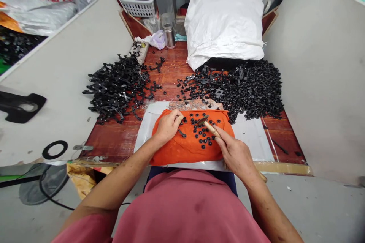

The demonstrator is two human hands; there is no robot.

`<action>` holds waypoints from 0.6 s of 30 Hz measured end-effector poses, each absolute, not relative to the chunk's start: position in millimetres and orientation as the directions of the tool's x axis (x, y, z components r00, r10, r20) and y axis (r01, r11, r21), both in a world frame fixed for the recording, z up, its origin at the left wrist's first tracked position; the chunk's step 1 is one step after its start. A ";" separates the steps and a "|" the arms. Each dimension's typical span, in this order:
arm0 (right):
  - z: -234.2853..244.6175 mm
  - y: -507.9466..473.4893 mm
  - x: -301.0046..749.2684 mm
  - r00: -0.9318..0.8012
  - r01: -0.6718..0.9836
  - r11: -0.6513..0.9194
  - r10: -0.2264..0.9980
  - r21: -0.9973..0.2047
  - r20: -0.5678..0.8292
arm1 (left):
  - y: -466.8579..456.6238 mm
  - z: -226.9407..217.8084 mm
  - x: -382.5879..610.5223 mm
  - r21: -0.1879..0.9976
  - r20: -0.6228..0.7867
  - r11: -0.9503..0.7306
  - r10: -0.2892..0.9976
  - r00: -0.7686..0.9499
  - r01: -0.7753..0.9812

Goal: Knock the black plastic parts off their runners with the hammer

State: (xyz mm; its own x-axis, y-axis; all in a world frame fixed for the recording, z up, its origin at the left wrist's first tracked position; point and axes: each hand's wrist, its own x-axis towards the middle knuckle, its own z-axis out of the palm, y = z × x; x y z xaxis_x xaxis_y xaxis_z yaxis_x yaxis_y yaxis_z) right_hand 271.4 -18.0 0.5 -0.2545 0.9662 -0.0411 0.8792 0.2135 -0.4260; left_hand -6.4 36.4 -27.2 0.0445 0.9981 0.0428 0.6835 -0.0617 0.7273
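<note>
My right hand [234,151] is wrapped round the wooden handle of a hammer [211,128]. Its dark metal head hangs over small round black parts [200,133] scattered on an orange cloth [176,151]. On the cloth's left side, my left hand [169,124] has its fingertips pinched together at a small black piece, mostly hidden by the fingers. Just below those fingertips lies a short black arm-like part [181,133] with a round end. The cloth rests on a white sheet [142,131] at the table's front edge.
A heap of black linked parts [116,85] stands on the left of the red-brown table [169,60]. Another heap of small black pieces [256,87] spreads from a white sack [224,19]. A metal flask [170,36] and grey basket [137,5] are behind. Pale panels [322,64] flank the table.
</note>
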 end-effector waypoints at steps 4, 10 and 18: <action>0.7 -17.6 271.8 -0.259 0.879 0.217 0.965 -0.424 -0.044 | 34.5 -26.7 -3.4 0.640 0.003 -0.039 0.999 0.049 0.768; 6.5 -16.9 266.4 -0.279 0.867 0.237 0.960 -0.439 -0.031 | 31.2 -24.2 -1.6 0.559 -0.024 -0.025 0.999 0.046 0.829; 11.9 4.3 222.3 -0.371 0.894 0.337 0.927 -0.295 -0.064 | 28.5 -27.0 5.9 0.288 -0.018 -0.003 1.000 0.008 0.958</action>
